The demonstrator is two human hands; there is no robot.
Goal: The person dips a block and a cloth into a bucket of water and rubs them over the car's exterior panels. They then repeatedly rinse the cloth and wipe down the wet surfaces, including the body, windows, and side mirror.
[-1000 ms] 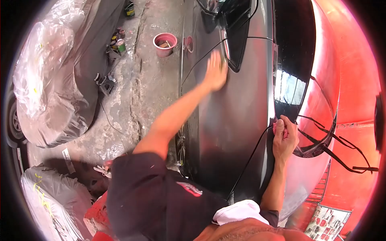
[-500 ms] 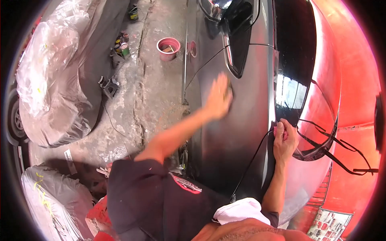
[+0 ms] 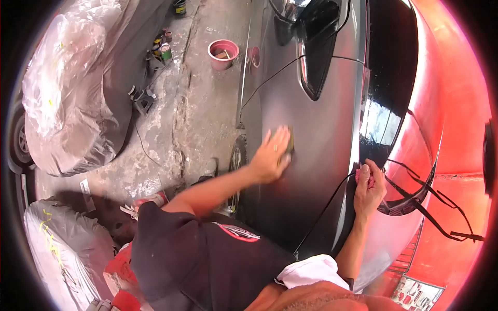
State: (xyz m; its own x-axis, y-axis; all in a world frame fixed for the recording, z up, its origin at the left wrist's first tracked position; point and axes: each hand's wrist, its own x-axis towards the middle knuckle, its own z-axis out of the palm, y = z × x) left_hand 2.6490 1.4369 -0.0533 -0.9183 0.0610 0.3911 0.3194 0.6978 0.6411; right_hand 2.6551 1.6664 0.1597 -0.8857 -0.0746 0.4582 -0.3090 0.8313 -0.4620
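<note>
My left hand [image 3: 271, 155], a ring on one finger, presses a dark pad with a yellowish edge [image 3: 291, 141] against the matte grey side panel [image 3: 316, 135] of a car. The pad is mostly hidden under the fingers. At the rear window's lower edge, my right hand [image 3: 369, 189] has its fingers closed round a crumpled pink piece [image 3: 365, 179], resting on the car body. A thin black cord [image 3: 326, 210] runs down the panel beside it.
A pink bucket [image 3: 223, 55] with small blocks inside stands on the concrete floor [image 3: 171, 124]. Cans [image 3: 165, 52] and a black tool [image 3: 142, 99] lie left of it. Plastic covers another car [image 3: 72, 98]. Black wiper-like arms [image 3: 441, 217] stick out at the right.
My left hand has slid down the panel towards my body, with the pad under it. My right hand keeps its hold at the window edge. The view has shifted slightly.
</note>
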